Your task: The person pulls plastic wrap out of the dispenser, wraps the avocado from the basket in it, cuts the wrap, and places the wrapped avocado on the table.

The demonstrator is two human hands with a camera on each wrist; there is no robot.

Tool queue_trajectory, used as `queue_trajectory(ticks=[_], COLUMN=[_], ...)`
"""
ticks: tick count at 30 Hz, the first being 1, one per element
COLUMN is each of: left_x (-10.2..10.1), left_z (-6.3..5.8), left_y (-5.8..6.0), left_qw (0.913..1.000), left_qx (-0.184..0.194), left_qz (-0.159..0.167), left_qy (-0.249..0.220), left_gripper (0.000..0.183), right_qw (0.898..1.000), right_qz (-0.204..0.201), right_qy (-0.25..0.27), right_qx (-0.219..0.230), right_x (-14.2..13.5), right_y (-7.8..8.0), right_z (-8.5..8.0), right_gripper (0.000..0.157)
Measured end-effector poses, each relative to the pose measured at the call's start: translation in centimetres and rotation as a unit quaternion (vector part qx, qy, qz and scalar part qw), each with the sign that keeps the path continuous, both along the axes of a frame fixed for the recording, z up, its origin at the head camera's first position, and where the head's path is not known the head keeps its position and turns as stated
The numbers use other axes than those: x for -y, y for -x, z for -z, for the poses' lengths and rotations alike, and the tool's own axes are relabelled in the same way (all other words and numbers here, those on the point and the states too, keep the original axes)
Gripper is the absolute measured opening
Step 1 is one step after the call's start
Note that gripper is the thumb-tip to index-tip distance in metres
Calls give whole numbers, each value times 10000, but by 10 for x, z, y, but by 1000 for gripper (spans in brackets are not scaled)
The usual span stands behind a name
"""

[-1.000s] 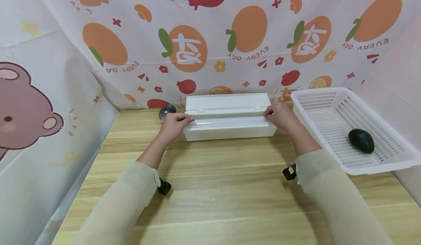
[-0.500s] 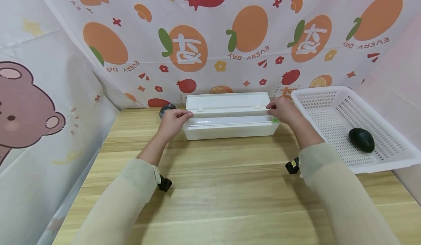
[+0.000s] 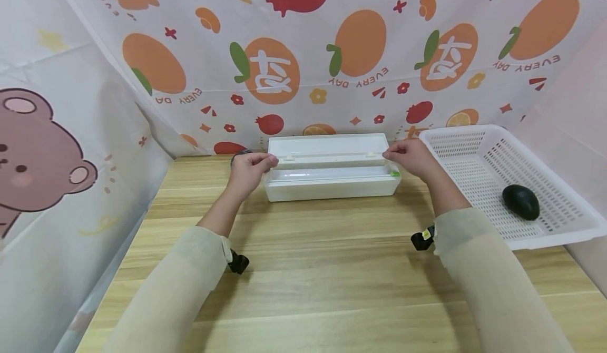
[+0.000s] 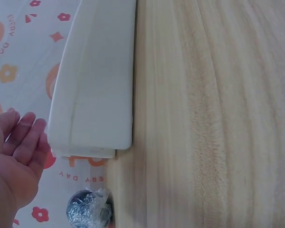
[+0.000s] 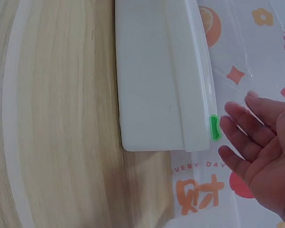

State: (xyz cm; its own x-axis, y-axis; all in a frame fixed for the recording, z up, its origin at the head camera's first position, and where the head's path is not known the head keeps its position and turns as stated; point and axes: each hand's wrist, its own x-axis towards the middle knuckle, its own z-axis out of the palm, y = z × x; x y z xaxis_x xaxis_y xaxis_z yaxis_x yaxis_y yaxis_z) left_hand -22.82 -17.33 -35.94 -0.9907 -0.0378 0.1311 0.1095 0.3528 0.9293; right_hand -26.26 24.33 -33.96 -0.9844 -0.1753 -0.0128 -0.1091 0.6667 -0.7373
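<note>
A long white cling film dispenser box (image 3: 332,190) stands at the back of the table with its lid (image 3: 327,145) raised. A pale roll of cling film (image 3: 332,173) lies inside. At the box's left end my left hand (image 3: 247,174) pinches the near-invisible clear film between thumb and fingers. Level with it, my right hand (image 3: 412,157) pinches the film at the other end, above a small green slider (image 5: 214,127). Both hands are a little above the front edge of the box. The wrist views show the fingertips beside the box ends.
A dark round thing wrapped in clear film (image 4: 85,209) sits left of the box, mostly behind my left hand in the head view. On the right, a white perforated basket (image 3: 460,176) holds a dark green avocado-like fruit (image 3: 520,202). A printed cloth (image 3: 303,116) hangs close behind.
Both hands have risen slightly from the box's front edge and moved back towards the lid. My right hand has shifted a little right, uncovering the green slider. The box stays put.
</note>
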Motion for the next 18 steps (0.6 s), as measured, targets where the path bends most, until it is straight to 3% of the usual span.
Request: queue_trajectory(ticks=[7, 12, 18], left_x=[-2, -1, 1], left_z=[-3, -8, -16], left_y=[1, 0, 0], left_qw=[9968, 9959, 9967], left_qx=[30, -58, -68], left_qz=[17, -32, -59], left_qy=[-796, -907, -806], left_gripper=[28, 32, 32], right_qw=[9931, 9885, 9883], right_qz=[371, 434, 346], right_qy=[1088, 1435, 1486], right_qx=[235, 219, 6], right_x=[0, 0, 0], right_y=[0, 0, 0], right_z=[3, -1, -7], right_gripper=[30, 35, 29])
